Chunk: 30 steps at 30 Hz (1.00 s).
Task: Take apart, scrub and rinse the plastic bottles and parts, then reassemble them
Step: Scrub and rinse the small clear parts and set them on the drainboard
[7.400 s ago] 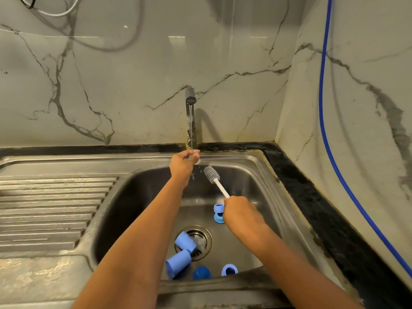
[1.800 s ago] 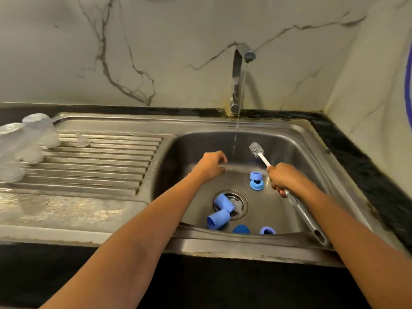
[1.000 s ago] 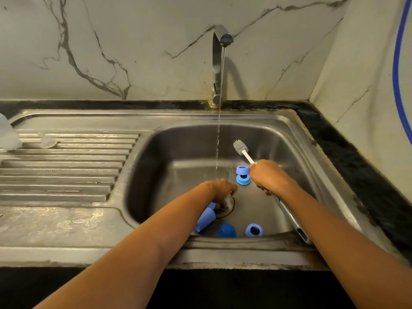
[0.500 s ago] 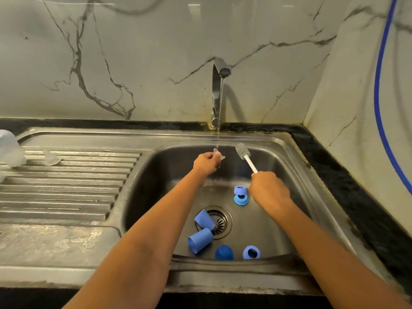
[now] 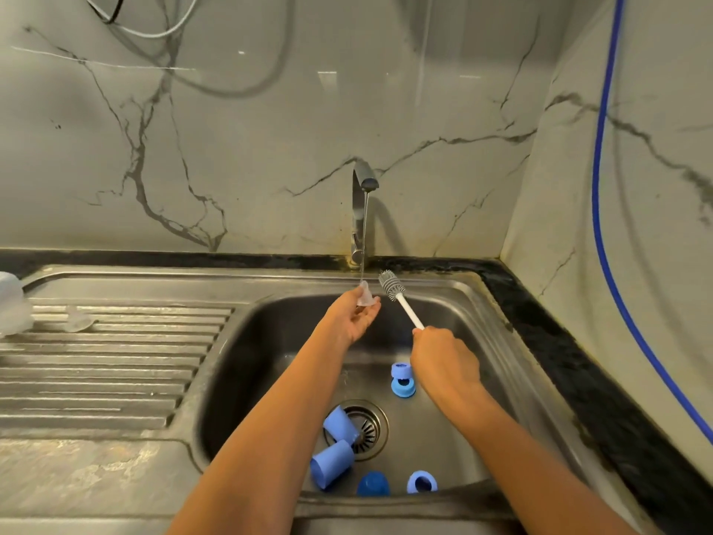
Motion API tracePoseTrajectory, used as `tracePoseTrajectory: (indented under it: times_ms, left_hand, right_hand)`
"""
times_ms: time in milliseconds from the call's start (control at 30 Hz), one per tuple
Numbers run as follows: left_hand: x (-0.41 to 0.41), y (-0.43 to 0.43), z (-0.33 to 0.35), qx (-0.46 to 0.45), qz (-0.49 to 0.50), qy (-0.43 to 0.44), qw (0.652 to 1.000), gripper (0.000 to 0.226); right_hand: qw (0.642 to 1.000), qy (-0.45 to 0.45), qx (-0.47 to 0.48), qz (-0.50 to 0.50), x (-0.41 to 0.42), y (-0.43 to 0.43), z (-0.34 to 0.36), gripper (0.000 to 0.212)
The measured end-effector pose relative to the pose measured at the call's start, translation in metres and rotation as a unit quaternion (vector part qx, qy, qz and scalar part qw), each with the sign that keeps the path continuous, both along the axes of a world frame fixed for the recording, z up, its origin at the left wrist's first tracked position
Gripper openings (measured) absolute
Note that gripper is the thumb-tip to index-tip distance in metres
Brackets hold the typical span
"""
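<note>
Head view: the left hand (image 5: 352,319) pinches a clear nipple (image 5: 365,297) in its fingers under the stream from the tap (image 5: 361,210), over the sink (image 5: 270,288). The right hand (image 5: 444,361) has its fingers clamped on the brush (image 5: 401,303) handle, bristles up beside the nipple. Round the drain (image 5: 368,420) lie blue parts (image 5: 335,459).

two hands, the left hand (image 5: 353,314) and the right hand (image 5: 443,361). two clear teats: one teat (image 5: 366,297) pinched at the left fingertips, the other teat (image 5: 79,321) far to their left. one brush (image 5: 391,287), gripped in the right fingers. below the fingers lie two pale blue cups (image 5: 339,422) (image 5: 332,463), three blue rings (image 5: 401,370) (image 5: 403,388) (image 5: 422,482) and one dark blue dome (image 5: 373,484). one clear bottle (image 5: 11,303), partly in view, furthest left. one tap (image 5: 360,210). one drain (image 5: 366,426).
</note>
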<state>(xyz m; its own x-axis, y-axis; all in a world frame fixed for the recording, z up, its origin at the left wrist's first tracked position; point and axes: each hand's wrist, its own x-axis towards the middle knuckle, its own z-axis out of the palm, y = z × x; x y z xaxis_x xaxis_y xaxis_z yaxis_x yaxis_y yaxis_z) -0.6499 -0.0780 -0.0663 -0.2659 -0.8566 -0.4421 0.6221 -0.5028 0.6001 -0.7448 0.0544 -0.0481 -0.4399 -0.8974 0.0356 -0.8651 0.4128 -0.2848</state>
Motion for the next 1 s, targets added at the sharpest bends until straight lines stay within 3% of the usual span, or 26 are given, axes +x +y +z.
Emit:
tracePoseTrajectory:
  times_ms: [133, 233, 367, 467, 567, 667, 800, 900, 1000]
  left_hand:
    - [0.002, 0.009, -0.002, -0.017, 0.031, -0.093, 0.995, 0.034]
    - [0.009, 0.022, -0.005, -0.017, 0.067, -0.14, 0.988, 0.014]
    - [0.015, 0.034, -0.009, -0.009, 0.115, -0.163, 0.98, 0.027]
    - [0.013, 0.049, -0.008, -0.048, 0.151, -0.286, 0.945, 0.028]
    - [0.014, 0.058, -0.013, -0.068, 0.17, -0.343, 0.921, 0.028]
    - [0.019, 0.061, -0.018, -0.071, 0.201, -0.392, 0.895, 0.013]
    - [0.029, 0.071, -0.022, -0.117, 0.21, -0.413, 0.878, 0.016]
    - [0.032, 0.084, -0.025, -0.178, 0.193, -0.406, 0.875, 0.016]
    - [0.032, 0.088, -0.027, -0.177, 0.2, -0.394, 0.88, 0.014]
  right_hand:
    - [1.0, 0.019, -0.013, 0.016, 0.001, 0.0, 0.0, 0.036]
    - [0.998, 0.035, -0.02, 0.045, 0.003, 0.004, 0.002, 0.034]
    - [0.993, 0.043, 0.046, 0.102, 0.011, 0.003, 0.002, 0.031]
    - [0.994, 0.031, 0.048, 0.088, 0.01, 0.003, 0.0, 0.035]
    - [0.996, 0.03, 0.031, 0.073, 0.005, 0.007, 0.003, 0.03]
    - [0.995, 0.015, 0.017, 0.101, 0.008, 0.008, 0.006, 0.03]
    - [0.991, -0.01, 0.029, 0.129, 0.019, 0.009, -0.003, 0.038]
    - [0.996, 0.007, 0.043, 0.081, 0.01, 0.007, -0.001, 0.03]
    - [0.997, -0.024, 0.018, 0.075, 0.005, 0.007, 0.002, 0.036]
